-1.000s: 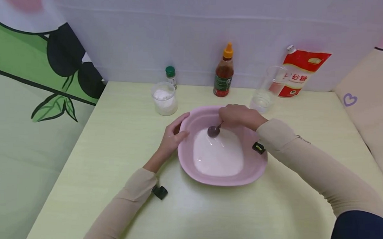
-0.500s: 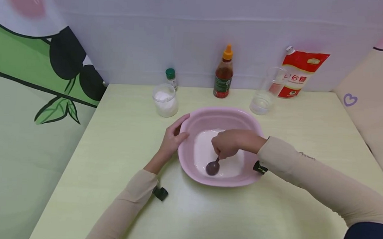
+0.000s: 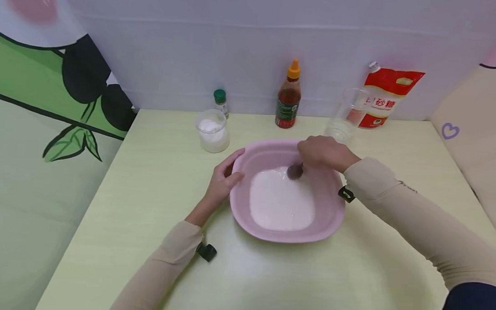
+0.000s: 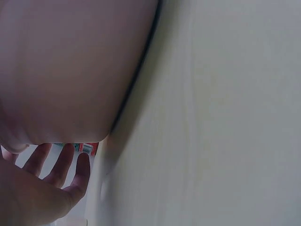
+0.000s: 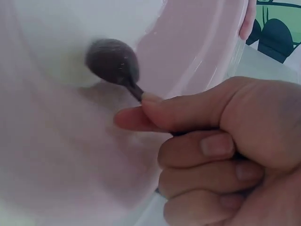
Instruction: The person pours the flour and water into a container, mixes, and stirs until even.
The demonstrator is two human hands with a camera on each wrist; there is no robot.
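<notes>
A pink basin (image 3: 286, 236) with white liquid (image 3: 283, 199) in it stands on the table. My left hand (image 3: 222, 179) grips its left rim, the thumb over the edge and the fingers along the outer wall. In the left wrist view the fingers (image 4: 61, 167) are bent against the basin's outside. Over the basin's far right part, my right hand (image 3: 323, 153) holds a dark spoon (image 3: 295, 171) by its handle. The right wrist view has thumb and forefinger pinching the spoon (image 5: 113, 61), the other fingers curled; its bowl is at the liquid's edge.
Behind the basin stand a clear cup of white powder (image 3: 213, 135), a green-capped small jar (image 3: 220, 99), a sauce bottle (image 3: 288, 101) and a clear container (image 3: 343, 122). A red and white sugar pouch (image 3: 385, 100) leans at the back wall.
My right hand has swept the spoon from the basin's far side to its near side, then back to the far side, farther right. The left hand stays on the rim.
</notes>
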